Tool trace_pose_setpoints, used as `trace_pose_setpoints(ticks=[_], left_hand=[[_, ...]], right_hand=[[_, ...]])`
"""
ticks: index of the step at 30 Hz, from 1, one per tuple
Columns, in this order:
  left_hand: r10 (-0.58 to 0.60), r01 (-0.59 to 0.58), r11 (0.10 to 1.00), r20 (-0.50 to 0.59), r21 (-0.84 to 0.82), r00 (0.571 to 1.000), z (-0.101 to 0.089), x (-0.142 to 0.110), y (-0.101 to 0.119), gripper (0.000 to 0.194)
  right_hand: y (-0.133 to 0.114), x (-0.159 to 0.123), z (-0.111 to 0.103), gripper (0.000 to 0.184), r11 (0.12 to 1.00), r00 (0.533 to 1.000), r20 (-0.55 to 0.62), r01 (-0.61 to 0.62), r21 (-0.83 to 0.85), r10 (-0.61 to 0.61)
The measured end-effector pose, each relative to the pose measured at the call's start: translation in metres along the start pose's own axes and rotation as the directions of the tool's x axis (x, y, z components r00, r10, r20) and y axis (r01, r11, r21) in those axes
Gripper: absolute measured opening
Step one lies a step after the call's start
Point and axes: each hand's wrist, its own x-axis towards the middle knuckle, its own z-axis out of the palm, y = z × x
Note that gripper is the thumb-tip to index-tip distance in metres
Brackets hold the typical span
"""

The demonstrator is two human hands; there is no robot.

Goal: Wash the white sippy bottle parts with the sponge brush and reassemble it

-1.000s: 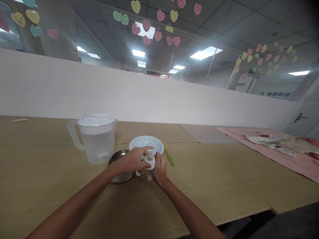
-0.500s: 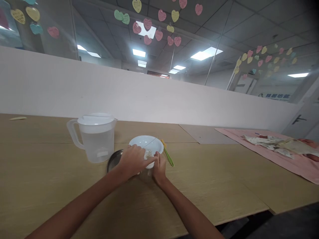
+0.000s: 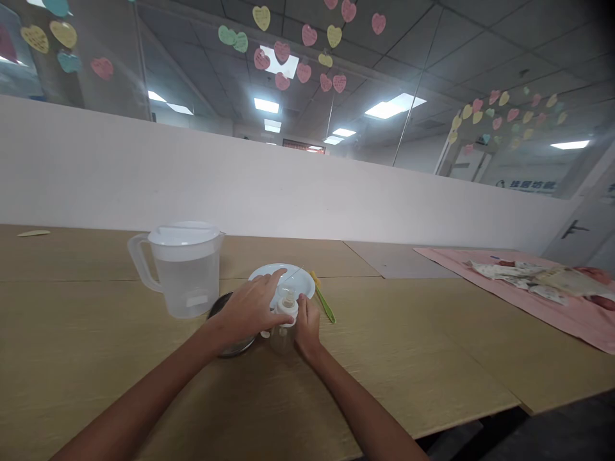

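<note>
A clear baby bottle (image 3: 287, 314) with a white collar and a pale teat stands upright in front of me, a small white handle at its left side. My right hand (image 3: 308, 323) is closed around the bottle's right side. My left hand (image 3: 247, 308) is spread, its fingers stretched out and its thumb against the collar. Behind the bottle sits a white bowl (image 3: 306, 282), partly covered by my left hand, with a thin rod across it. Under my left hand and wrist is a round metal dish (image 3: 241, 349), mostly hidden.
A lidded clear pitcher (image 3: 189, 282) holding liquid stands on the left of the wooden table (image 3: 423, 365). Right of the bowl lies a green-handled brush (image 3: 327, 306). A pink cloth (image 3: 542, 314) with crumpled items covers the far right. A white wall (image 3: 269, 192) runs behind the table.
My left hand has swung across the collar with its fingers closing in, then turned back and opened out again. My right hand has kept its hold on the bottle.
</note>
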Motion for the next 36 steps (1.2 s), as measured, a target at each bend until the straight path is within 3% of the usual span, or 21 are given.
trace_pose_setpoints(ticks=[5, 12, 16, 20, 22, 25, 29, 32, 36], left_hand=[[0.034, -0.006, 0.971, 0.112, -0.238, 0.993, 0.009, 0.005, -0.006, 0.075], [-0.061, 0.067, 0.826, 0.030, -0.560, 0.998, -0.013, 0.017, -0.001, 0.067], [-0.087, 0.054, 0.801, -0.026, -0.597, 0.996, -0.025, 0.022, 0.002, 0.069], [-0.041, -0.005, 0.736, -0.053, -0.677, 0.998, -0.030, 0.027, 0.005, 0.069], [-0.021, -0.034, 0.686, -0.067, -0.726, 0.998, -0.033, 0.029, 0.005, 0.069], [-0.033, -0.095, 0.607, -0.144, -0.789, 0.989, -0.040, 0.028, 0.002, 0.067], [-0.146, -0.154, 0.549, -0.276, -0.821, 0.950, -0.052, 0.021, -0.010, 0.065], [-0.179, -0.124, 0.611, -0.290, -0.782, 0.940, -0.061, 0.015, -0.019, 0.059], [-0.147, -0.077, 0.766, -0.291, -0.638, 0.945, -0.067, 0.011, -0.026, 0.043]], right_hand=[[-0.001, 0.001, -0.001, 0.039, 0.999, 1.000, 0.003, 0.011, -0.038, -0.011], [-0.006, 0.004, -0.006, 0.041, 0.970, 0.998, 0.025, 0.066, -0.232, -0.062], [-0.024, 0.011, -0.014, 0.038, 0.953, 0.978, 0.016, 0.208, -0.219, -0.210], [-0.048, 0.017, -0.016, 0.027, 0.903, 0.916, 0.066, 0.401, -0.157, -0.396], [-0.059, 0.017, -0.012, 0.022, 0.883, 0.901, 0.073, 0.433, -0.182, -0.427], [-0.067, 0.021, -0.006, 0.023, 0.901, 0.922, 0.022, 0.382, -0.205, -0.387], [-0.057, 0.042, -0.007, 0.028, 0.951, 0.974, -0.073, 0.191, -0.242, -0.214], [-0.035, 0.066, -0.010, 0.029, 0.956, 0.997, -0.078, 0.005, -0.293, -0.029], [-0.004, 0.086, -0.009, 0.019, 0.936, 0.999, -0.026, -0.052, -0.349, 0.046]])
